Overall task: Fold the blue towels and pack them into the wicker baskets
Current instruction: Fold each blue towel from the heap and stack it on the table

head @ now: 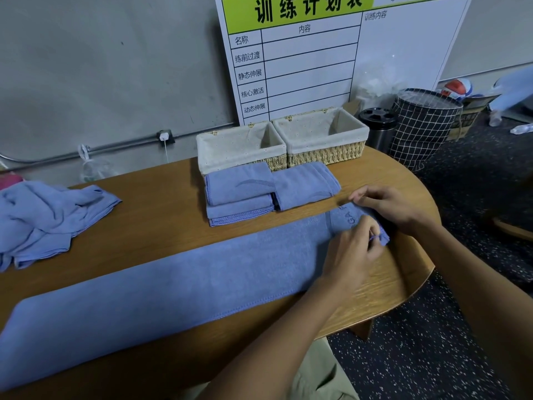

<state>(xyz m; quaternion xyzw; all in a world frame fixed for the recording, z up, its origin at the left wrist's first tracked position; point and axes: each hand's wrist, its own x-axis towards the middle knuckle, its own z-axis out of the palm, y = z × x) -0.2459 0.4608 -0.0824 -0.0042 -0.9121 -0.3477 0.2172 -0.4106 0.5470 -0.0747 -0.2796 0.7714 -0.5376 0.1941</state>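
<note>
A long blue towel [161, 287], folded lengthwise, lies across the wooden table [161, 197] from lower left to right. My left hand [352, 249] pinches its near right corner. My right hand [389, 206] pinches the far right corner beside it. Two folded blue towels [239, 194] sit stacked in front of the left wicker basket [239, 148], and another folded towel [305, 184] lies in front of the right wicker basket [323, 137]. Both cloth-lined baskets look empty. A crumpled heap of blue towels [43, 220] lies at the table's left.
A white training chart board [317, 53] leans on the wall behind the baskets. Right of the table stand a black-lidded metal bin [377, 125] and a black checked hamper [421, 125]. The table's rounded right edge drops to speckled dark floor.
</note>
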